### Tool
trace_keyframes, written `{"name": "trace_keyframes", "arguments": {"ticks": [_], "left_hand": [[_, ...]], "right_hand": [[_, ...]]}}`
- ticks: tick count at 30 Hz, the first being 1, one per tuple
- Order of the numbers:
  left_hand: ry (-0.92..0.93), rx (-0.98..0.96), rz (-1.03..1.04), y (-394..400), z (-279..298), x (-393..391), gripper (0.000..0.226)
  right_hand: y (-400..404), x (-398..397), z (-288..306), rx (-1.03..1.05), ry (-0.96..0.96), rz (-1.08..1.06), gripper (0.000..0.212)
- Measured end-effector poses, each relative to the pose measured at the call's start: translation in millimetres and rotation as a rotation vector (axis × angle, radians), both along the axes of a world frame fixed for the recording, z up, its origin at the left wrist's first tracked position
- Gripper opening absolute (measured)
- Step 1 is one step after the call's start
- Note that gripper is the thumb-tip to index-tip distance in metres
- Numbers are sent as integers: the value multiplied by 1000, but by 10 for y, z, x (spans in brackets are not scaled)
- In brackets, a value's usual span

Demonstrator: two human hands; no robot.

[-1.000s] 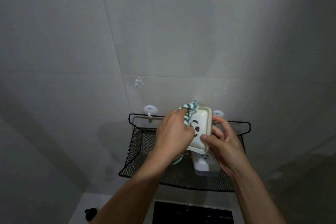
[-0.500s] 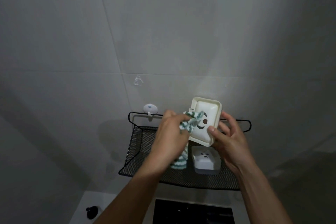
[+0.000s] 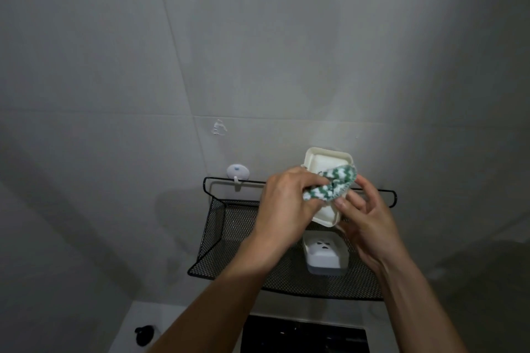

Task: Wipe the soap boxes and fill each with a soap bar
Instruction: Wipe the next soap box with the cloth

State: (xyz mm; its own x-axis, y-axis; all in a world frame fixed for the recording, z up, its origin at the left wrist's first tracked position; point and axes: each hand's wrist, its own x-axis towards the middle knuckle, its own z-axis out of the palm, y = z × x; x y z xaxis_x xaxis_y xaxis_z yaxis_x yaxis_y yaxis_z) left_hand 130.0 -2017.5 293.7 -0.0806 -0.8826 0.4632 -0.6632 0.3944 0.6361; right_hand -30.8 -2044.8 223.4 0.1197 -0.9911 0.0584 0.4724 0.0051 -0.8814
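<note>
Above mesh shelf, right hand holds soap box, left hand grips cloth across it

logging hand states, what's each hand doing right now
Left hand: grips the green-and-white cloth, pressed on the soap box.
Right hand: fingers hold the cream soap box.

A cream soap box, rectangular with rounded corners, is held up tilted in front of the tiled wall, its broad face toward us. A green-and-white zigzag cloth lies bunched across its middle. Below it, a second box, white with small dark marks on its lid, rests flat in the black mesh basket, closed.
</note>
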Motion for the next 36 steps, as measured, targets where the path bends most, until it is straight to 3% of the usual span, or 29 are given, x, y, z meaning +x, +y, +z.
{"name": "trace_keyframes", "arguments": {"ticks": [6,13,20,24,31,36], "left_hand": [[-183,86,36,51,-130,76,27],[-458,40,126,100,-103,63,19],[-382,134,-105,216,-173,-38,30],[-437,118,-158,185,-171,-1,36],[-534,106,-14,53,-283,202,31],[-456,-13,87,13,-387,354,27]], "right_hand": [[-2,-73,-13,-2,29,-59,65],[7,8,8,-44,83,-123,71],[12,32,-37,-30,90,-118,69],[5,15,-44,-25,87,-111,67],[6,-63,-86,-9,80,-135,63],[-30,-97,-142,12,77,-186,54]]}}
